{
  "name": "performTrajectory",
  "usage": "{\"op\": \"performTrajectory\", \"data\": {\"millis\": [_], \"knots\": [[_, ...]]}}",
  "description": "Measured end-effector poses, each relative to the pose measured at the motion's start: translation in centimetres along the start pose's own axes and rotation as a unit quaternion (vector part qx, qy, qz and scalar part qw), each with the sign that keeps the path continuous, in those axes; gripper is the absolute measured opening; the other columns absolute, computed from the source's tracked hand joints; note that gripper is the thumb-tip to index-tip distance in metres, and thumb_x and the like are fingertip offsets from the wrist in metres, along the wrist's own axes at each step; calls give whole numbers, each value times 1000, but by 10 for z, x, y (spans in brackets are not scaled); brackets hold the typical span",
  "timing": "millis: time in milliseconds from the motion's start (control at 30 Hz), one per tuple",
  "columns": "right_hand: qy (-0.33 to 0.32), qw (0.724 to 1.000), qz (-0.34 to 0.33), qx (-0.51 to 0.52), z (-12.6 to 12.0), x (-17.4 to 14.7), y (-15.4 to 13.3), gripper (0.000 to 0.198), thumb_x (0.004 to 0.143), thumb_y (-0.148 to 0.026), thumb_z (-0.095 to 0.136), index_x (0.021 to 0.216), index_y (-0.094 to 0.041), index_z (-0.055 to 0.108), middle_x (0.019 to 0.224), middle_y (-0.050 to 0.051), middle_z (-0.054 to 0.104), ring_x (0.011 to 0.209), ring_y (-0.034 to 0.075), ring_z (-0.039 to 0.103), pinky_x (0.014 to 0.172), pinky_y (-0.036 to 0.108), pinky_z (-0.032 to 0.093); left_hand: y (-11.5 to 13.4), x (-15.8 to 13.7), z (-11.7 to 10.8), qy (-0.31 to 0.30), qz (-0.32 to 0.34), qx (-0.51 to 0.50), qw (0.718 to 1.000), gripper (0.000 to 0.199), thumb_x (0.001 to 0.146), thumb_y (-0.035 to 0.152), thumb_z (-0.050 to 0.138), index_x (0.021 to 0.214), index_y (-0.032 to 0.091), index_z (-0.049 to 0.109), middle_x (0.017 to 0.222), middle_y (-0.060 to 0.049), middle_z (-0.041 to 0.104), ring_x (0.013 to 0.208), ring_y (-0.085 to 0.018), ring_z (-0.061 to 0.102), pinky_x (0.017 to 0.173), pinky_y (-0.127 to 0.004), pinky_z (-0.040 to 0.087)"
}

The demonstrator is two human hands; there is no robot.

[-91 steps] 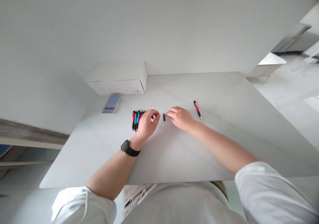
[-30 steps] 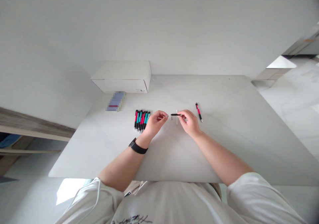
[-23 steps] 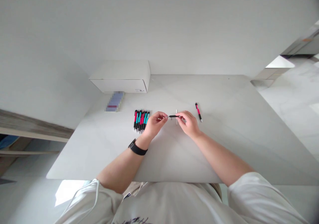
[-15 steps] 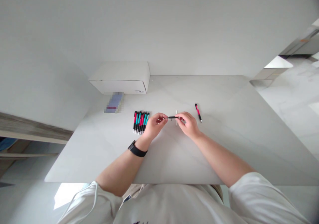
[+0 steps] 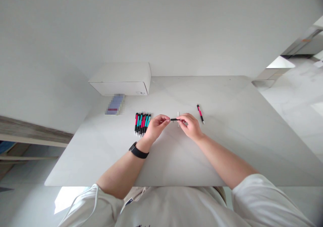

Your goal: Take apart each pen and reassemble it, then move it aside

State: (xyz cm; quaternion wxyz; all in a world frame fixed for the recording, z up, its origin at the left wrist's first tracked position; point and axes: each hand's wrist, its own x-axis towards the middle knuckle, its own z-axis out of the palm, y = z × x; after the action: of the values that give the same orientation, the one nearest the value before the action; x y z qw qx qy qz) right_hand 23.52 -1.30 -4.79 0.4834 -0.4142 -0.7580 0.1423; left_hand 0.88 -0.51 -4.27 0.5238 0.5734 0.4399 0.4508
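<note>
Between my two hands a black pen barrel (image 5: 174, 119) lies level above the table. My left hand (image 5: 155, 128) pinches its left end, where a small silvery tip shows at the fingertips. The thumb and fingers of my right hand (image 5: 191, 126) are closed on its right end. A thin white stick (image 5: 178, 114), perhaps a pen refill, lies upright in view behind the barrel, partly hidden by it. Just left of my left hand, several red and teal pens (image 5: 141, 123) with black grips lie side by side. One red and black pen (image 5: 200, 114) lies apart, beyond my right hand.
A white box (image 5: 118, 88) stands against the wall at the table's back left. In front of it sits a blurred bluish pack (image 5: 115, 104). The white table (image 5: 239, 136) stretches to the right, with its front edge close to my body.
My hands hold almost the same pose, both still pinching the black pen barrel. The whole view has shifted very slightly; the pens and box on the table stay put.
</note>
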Motion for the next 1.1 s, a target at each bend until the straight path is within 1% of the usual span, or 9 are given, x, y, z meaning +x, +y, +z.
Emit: {"op": "performTrajectory", "data": {"millis": [167, 367, 600, 733, 800, 900, 933, 1100], "knots": [[-6, 1000, -12, -5, 0, -1, 2, 20, 99, -20, 63, 114, -30, 71, 102, 6, 74, 87, 23, 69, 85, 44, 60, 0, 1, 1, 3, -15, -25, 1000, 32, 86, 47, 81, 99, 18, 73, 86, -4, 70, 75, -14, 62, 68, -26, 47], [-14, 999, -37, -12, 0, -1, 1, 22, 98, -17, 63, 114, -30, 70, 102, 5, 75, 96, 24, 69, 89, 44, 58, -2, 2, 0, 2, -22, -30, 999, 33, 87, 47, 80, 100, 18, 73, 82, -3, 68, 75, -14, 61, 70, -26, 47], [-25, 999, -2, -20, -2, 2, -2, 16, 101, -28, 64, 115, -30, 71, 94, 5, 73, 87, 24, 68, 87, 43, 58, -3, 2, 1, 5, -10, -12, 1000, 31, 85, 46, 81, 100, 19, 74, 86, -4, 69, 73, -13, 60, 65, -25, 44], [-38, 999, 6, -24, -3, 3, -2, 13, 103, -33, 62, 111, -29, 71, 94, 5, 73, 91, 25, 68, 85, 41, 57, -2, 1, 1, 4, -6, -10, 1000, 29, 86, 44, 81, 99, 20, 75, 86, -3, 69, 73, -13, 60, 65, -25, 44], [-45, 999, 15, -23, -3, 2, -3, 16, 102, -35, 62, 116, -29, 69, 97, 6, 73, 92, 25, 68, 84, 41, 57, -2, 2, 1, 6, -9, -11, 1000, 29, 86, 45, 81, 99, 20, 75, 86, -4, 69, 73, -14, 60, 66, -25, 44], [-40, 999, 25, -13, -2, 1, -4, 29, 99, -37, 66, 127, -30, 63, 104, 6, 72, 90, 24, 67, 83, 41, 57, -2, 2, 0, 8, -9, -13, 1000, 28, 86, 44, 80, 100, 20, 75, 85, -4, 69, 74, -14, 60, 66, -25, 45], [-36, 999, 26, -10, -1, 0, -4, 31, 98, -36, 66, 128, -30, 61, 105, 6, 71, 89, 24, 67, 83, 41, 57, -3, 2, 0, 9, -8, -12, 1000, 28, 87, 44, 80, 100, 20, 74, 85, -4, 69, 74, -14, 60, 66, -25, 45], [-38, 999, 9, -12, -1, 1, -3, 15, 100, -28, 61, 114, -29, 65, 100, 6, 69, 88, 23, 65, 85, 42, 57, -3, 2, 0, 7, -2, -1, 1000, 28, 87, 44, 80, 100, 20, 74, 88, -4, 70, 73, -13, 60, 64, -25, 44]]}}
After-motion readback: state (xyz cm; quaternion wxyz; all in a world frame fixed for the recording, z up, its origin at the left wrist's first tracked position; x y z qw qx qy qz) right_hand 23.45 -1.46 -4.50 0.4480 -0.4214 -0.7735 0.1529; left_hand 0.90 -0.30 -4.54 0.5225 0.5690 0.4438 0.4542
